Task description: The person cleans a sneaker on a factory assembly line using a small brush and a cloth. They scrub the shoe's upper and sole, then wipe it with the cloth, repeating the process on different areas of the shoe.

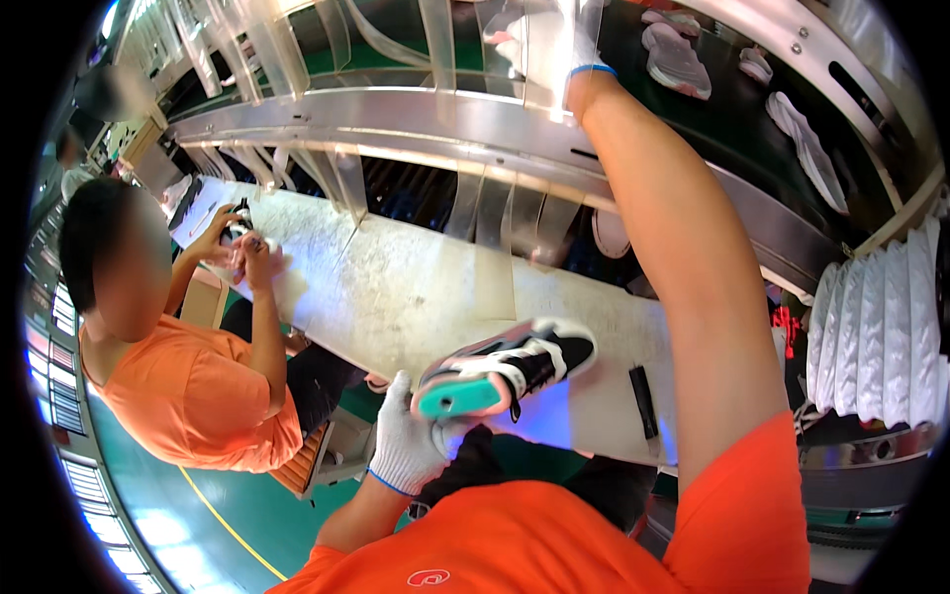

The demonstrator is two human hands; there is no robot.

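Observation:
My left hand (408, 441), in a white knit glove, grips the heel end of a black, grey and white sneaker (529, 361) over the near edge of the worktable (416, 282). A teal shoe last (463, 398) fills the sneaker's opening, and its toe points to the right. My right arm stretches far forward to the conveyor. There my right hand (544, 48), gloved in white with a blue cuff, is among clear plastic strips (440, 45). Glare and the strips blur its fingers, so whether it holds something cannot be made out.
Pale shoe soles (678, 61) lie on the dark conveyor belt (727, 124) behind a metal rail (396, 117). A black bar-shaped object (643, 401) rests on the table's right side. A white ribbed duct (876, 327) stands at right. A seated co-worker (198, 386) handles a shoe at left.

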